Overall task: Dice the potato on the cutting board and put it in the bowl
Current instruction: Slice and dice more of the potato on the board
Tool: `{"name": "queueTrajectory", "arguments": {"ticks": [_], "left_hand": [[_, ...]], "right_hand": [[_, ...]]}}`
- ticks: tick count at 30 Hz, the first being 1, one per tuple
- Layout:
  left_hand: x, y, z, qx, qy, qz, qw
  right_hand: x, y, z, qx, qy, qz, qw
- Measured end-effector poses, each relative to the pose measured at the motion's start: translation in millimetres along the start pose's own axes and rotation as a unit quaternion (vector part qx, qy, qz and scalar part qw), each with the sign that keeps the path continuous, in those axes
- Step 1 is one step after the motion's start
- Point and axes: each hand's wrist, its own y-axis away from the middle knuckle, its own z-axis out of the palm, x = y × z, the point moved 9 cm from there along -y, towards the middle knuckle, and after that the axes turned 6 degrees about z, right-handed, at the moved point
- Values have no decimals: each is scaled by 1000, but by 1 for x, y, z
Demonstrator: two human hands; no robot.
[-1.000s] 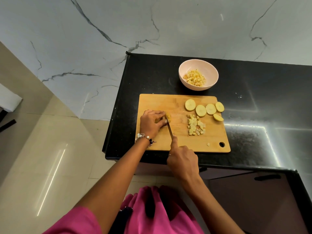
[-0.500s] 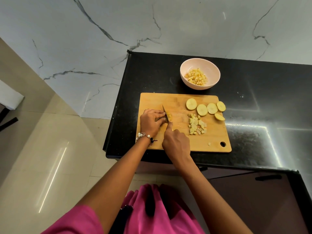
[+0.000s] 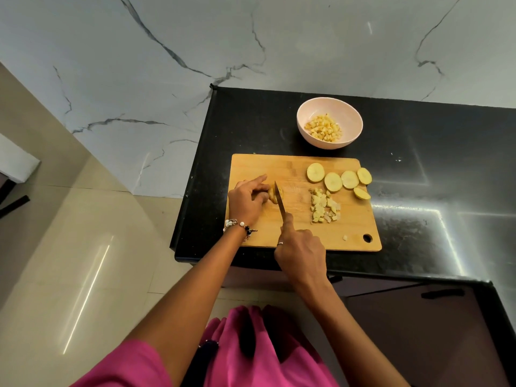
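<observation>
Right-hand (image 3: 300, 254) grip on knife (image 3: 280, 201) (black counter (image 3: 418, 191))

One wide-angle camera sits on my head, looking forward and steeply down over my arms. The cutting board (image 3: 301, 174) lies near, just above frame centre, on the black counter (image 3: 418, 191) running toward three o'clock. The marble wall (image 3: 195, 37) curves across twelve o'clock, the floor (image 3: 55, 261) fills eight o'clock, and my pink clothing (image 3: 251, 358) sits at six. No second view overlaps it.
</observation>
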Motion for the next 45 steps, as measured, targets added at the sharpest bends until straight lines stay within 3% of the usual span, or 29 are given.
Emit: {"name": "queueTrajectory", "arguments": {"ticks": [18,21,26,31,35,39,45], "left_hand": [[2,0,-5,32,-15,-15,999],[1,1,-5,38,-10,-28,999],[-1,0,-2,29,-11,-27,999],[8,5,0,34,-51,-45,997],[19,12,19,-17,-186,-93,978],[21,9,31,-41,-213,-136,967],[25,-12,38,-129,-176,-56,974]], "right_hand": [[-30,-31,9,50,57,-40,996],[-26,-20,16,18,57,-43,997],[-6,0,6,-20,-12,-20,1000],[18,-12,-19,25,-95,3,995],[37,-19,-23,46,-106,38,993],[42,-20,-19,43,-116,46,991],[46,-22,-15,39,-114,48,992]]}}
